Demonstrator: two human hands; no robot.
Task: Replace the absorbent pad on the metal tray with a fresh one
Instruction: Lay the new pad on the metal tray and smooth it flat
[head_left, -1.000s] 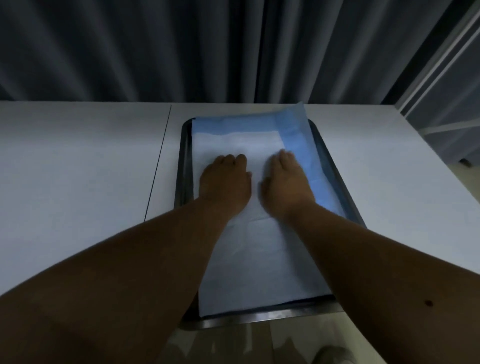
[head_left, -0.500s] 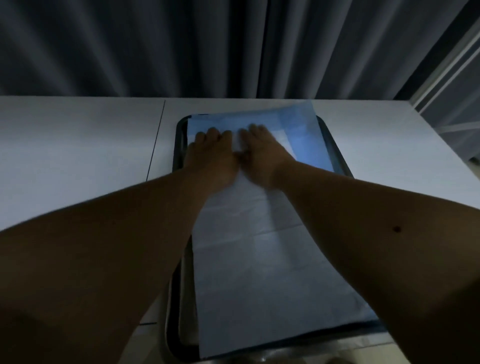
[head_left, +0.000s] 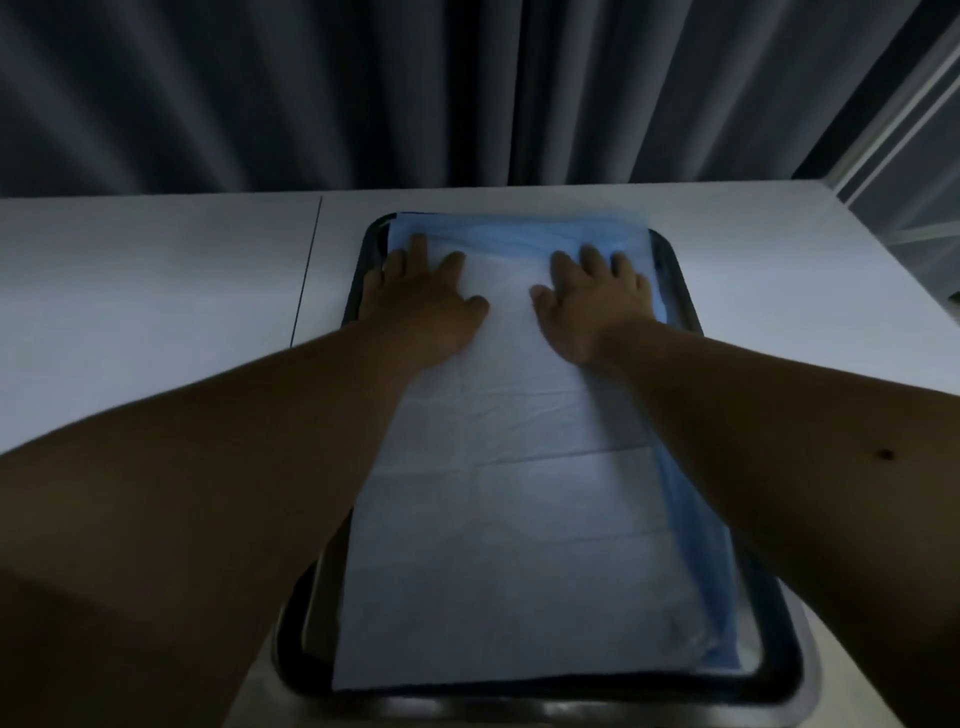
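Note:
A white absorbent pad (head_left: 519, 545) with a blue border lies spread inside the dark metal tray (head_left: 779, 670), covering most of its floor. My left hand (head_left: 421, 296) rests flat, palm down, on the pad's far left corner, fingers apart and reaching the blue edge. My right hand (head_left: 592, 296) lies flat on the far right corner in the same way. Neither hand grips anything. The blue border is creased along the far edge and the right side. My forearms hide parts of the pad's left and right sides.
The tray sits on a white table (head_left: 156, 291) with a thin seam (head_left: 306, 270) running left of the tray. Dark pleated curtains (head_left: 415, 93) hang behind the table. The tray's near rim overhangs the table's front edge.
Both hands slid from the pad's middle to its far end, then spread apart toward the far corners. The raised blue flap at the far right now lies flatter.

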